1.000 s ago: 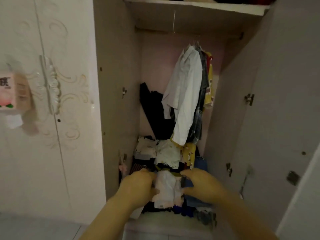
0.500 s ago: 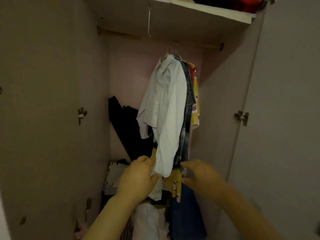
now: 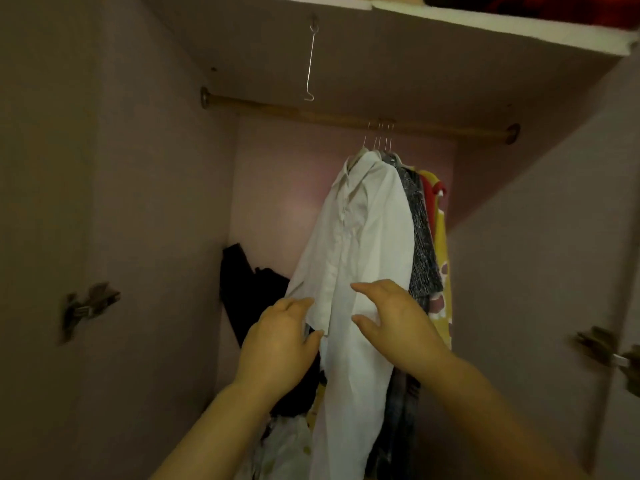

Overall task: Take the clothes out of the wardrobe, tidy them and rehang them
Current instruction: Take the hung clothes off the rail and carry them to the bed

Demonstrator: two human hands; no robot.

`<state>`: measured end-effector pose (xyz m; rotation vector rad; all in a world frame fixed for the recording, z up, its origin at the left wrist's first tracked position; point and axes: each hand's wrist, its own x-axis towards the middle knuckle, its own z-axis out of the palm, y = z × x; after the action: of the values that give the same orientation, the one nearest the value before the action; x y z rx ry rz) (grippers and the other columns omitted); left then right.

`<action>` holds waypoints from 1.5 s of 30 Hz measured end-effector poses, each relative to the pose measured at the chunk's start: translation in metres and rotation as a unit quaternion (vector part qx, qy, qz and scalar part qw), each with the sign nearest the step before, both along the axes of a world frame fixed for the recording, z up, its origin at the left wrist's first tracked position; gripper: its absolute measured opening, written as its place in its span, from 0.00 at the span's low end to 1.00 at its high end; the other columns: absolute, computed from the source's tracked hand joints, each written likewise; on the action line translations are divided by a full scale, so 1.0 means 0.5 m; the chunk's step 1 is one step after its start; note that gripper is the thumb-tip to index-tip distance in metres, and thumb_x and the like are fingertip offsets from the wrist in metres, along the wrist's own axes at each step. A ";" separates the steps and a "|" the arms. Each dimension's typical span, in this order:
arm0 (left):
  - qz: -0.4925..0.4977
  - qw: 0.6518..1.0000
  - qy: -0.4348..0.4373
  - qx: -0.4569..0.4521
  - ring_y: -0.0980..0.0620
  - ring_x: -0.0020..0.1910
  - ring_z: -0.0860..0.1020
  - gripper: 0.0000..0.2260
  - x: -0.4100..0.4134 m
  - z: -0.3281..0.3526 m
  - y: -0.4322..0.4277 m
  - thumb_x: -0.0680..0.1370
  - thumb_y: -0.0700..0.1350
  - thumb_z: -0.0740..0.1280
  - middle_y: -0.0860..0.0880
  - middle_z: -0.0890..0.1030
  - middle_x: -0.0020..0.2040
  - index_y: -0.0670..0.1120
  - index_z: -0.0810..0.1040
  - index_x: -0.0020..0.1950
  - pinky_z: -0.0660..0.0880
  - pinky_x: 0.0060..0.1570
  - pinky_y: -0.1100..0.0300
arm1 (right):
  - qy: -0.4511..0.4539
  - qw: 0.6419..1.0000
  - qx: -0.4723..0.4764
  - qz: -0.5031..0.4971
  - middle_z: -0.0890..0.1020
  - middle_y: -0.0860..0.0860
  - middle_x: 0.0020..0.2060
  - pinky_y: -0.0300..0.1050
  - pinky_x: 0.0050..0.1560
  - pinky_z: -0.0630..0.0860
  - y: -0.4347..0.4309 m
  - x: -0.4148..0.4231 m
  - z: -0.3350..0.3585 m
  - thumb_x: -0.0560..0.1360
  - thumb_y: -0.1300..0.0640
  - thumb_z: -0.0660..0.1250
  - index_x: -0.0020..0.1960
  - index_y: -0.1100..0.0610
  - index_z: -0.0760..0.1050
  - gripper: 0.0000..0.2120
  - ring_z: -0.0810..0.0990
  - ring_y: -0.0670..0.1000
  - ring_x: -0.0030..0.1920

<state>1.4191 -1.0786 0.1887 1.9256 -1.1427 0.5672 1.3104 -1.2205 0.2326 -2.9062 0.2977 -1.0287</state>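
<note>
A white shirt (image 3: 360,237) hangs on a wire hanger from the wooden rail (image 3: 311,114) inside the open wardrobe. Behind it hang a dark patterned shirt (image 3: 420,244) and a yellow garment (image 3: 441,258) with red at the neck. My left hand (image 3: 280,344) is raised at the shirt's left hem, fingers relaxed and touching the cloth edge. My right hand (image 3: 398,320) reaches in front of the shirt's middle with fingers and thumb spread apart, holding nothing. A dark garment (image 3: 249,289) leans against the back wall at the left.
A bare wire hook (image 3: 310,60) hangs from the shelf underside (image 3: 381,46) above the rail. Folded items lie on top of that shelf. Door hinges (image 3: 90,303) sit on the left side panel and hinges (image 3: 602,348) on the right door. Crumpled pale clothes (image 3: 287,445) lie low in the wardrobe.
My view has risen from the pile at the wardrobe bottom to the rail. Both hands left the pale cloth in the pile and lifted up to the hanging white shirt.
</note>
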 end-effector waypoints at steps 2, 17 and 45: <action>0.009 1.000 0.000 -0.003 0.55 0.64 0.68 0.23 0.036 0.015 -0.040 0.78 0.51 0.64 0.53 0.68 0.69 0.52 0.65 0.72 0.70 0.61 0.60 | -0.019 1.000 -0.012 0.007 0.70 0.51 0.65 0.39 0.64 0.63 -0.038 0.047 0.032 0.78 0.53 0.63 0.72 0.52 0.64 0.24 0.68 0.51 0.65; -0.006 0.996 -0.059 -0.071 0.53 0.69 0.63 0.27 0.341 0.185 -0.321 0.77 0.52 0.63 0.51 0.64 0.71 0.50 0.60 0.74 0.61 0.64 0.63 | -0.130 0.950 -0.263 -0.103 0.69 0.55 0.67 0.46 0.67 0.56 -0.256 0.354 0.291 0.75 0.58 0.62 0.70 0.56 0.66 0.24 0.64 0.56 0.68; 0.087 0.979 -0.181 -0.040 0.47 0.73 0.58 0.43 0.527 0.475 -0.605 0.70 0.62 0.69 0.49 0.59 0.74 0.51 0.49 0.76 0.49 0.70 0.45 | -0.239 0.904 -0.306 -0.179 0.77 0.59 0.60 0.52 0.52 0.66 -0.572 0.418 0.397 0.65 0.41 0.73 0.68 0.61 0.69 0.39 0.74 0.62 0.57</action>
<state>1.6827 -1.3809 0.4264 1.9110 -1.1559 1.0791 1.5192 -1.5065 0.4309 -2.9893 0.5838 -2.2006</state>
